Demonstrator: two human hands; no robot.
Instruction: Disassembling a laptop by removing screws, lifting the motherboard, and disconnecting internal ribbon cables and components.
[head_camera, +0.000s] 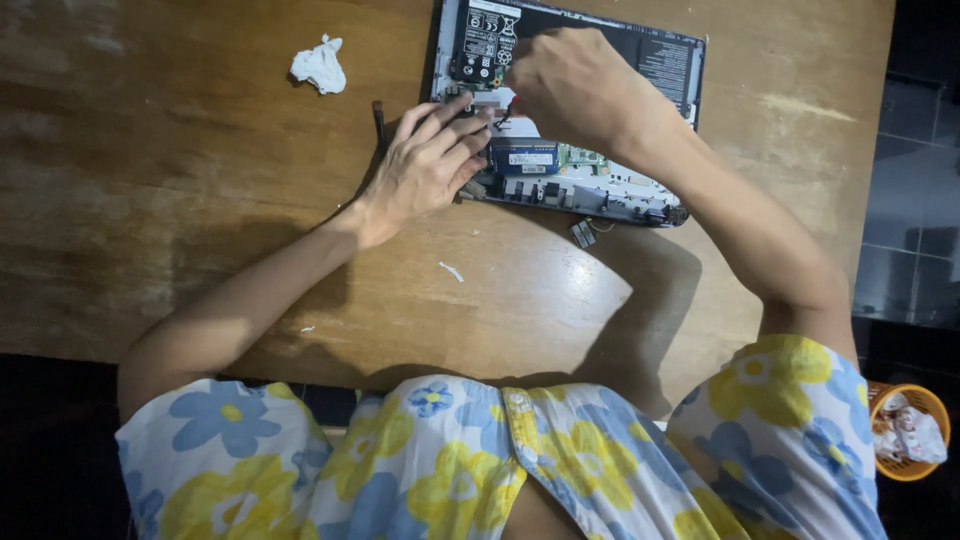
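The left hand (425, 165) lies flat, fingers spread, on the near edge of the opened black laptop with exposed green circuit boards (570, 120) on the brown wooden bench (200, 200). The right hand (565, 85), just beside it, is curled over the laptop's interior; what it grips is hidden. A crumpled white tissue (319, 65) lies well left of the left hand.

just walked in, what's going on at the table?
A person in a flowered top bends over an opened laptop with its bottom cover off, lying on a worn wooden table. The left hand rests flat on the exposed circuit board, steadying it. The right hand is closed over the middle of the board; what it grips is hidden. A crumpled white tissue lies to the left, and an orange basket stands on the floor.
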